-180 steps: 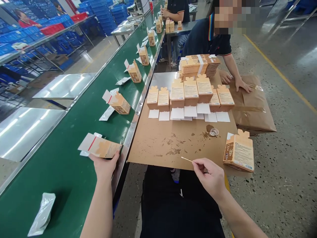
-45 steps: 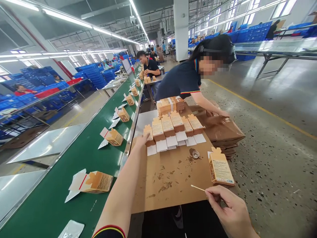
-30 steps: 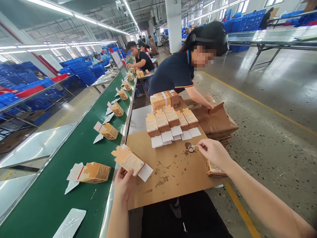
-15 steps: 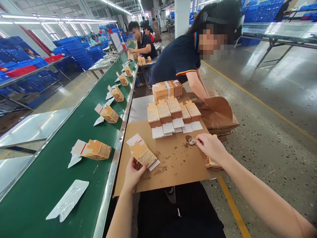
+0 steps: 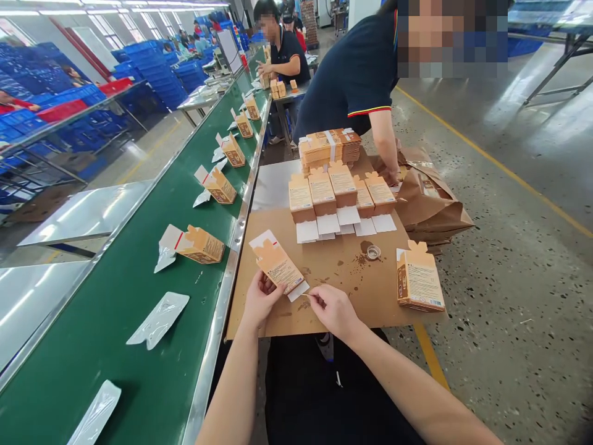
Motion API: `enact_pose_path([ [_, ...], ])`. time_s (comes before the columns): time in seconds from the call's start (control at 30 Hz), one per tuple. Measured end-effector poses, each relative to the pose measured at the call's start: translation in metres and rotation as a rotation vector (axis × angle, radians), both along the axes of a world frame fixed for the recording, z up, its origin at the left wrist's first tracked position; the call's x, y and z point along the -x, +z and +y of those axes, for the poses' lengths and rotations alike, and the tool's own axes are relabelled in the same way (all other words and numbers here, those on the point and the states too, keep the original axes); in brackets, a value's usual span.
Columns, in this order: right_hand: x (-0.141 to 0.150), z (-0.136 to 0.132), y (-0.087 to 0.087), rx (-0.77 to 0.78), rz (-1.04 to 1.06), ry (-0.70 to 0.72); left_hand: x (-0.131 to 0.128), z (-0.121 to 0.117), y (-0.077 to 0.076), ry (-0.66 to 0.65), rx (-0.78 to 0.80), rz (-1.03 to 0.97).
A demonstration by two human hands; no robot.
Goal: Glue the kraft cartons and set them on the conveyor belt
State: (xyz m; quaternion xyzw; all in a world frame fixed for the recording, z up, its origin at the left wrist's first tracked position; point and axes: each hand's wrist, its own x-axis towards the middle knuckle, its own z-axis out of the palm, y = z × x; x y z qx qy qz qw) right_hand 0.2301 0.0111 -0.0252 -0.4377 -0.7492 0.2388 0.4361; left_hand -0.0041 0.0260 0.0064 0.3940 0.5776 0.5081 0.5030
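Head view, landmark the small clear dish (image 5: 373,252) on the cardboard-covered surface (image 5: 380,296): the printed carton (image 5: 279,264) is left of and slightly nearer than the dish, long axis slanting from far left to near right. Left hand (image 5: 262,298) pinches its near part, thumb on the printed face, other fingers curled largely out of sight. Right hand (image 5: 336,312), left of and nearer than the dish, pinches a thin stick (image 5: 307,295), fingertips together. Key relation: the carton's white flap (image 5: 299,290) lies between the hands, just left of the right fingertips; stick points at it, contact cannot be told. Standing cartons (image 5: 323,190) are beyond and left of the dish; a lone carton (image 5: 420,278) is right and nearer.
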Motion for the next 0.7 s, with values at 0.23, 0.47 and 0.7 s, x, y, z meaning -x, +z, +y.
enact_pose_path([
  [0.23, -0.019, 0.0, 0.002, 0.009, 0.004, -0.026, -0.003, -0.007, -0.01, -0.012, -0.04, 0.027],
  [0.47, -0.061, -0.027, 0.023, 0.043, 0.043, -0.097, -0.005, -0.024, -0.015, -0.006, -0.094, 0.275],
  [0.7, -0.074, -0.049, 0.039, 0.072, 0.062, -0.152, -0.012, -0.03, 0.0, -0.003, -0.056, 0.443],
])
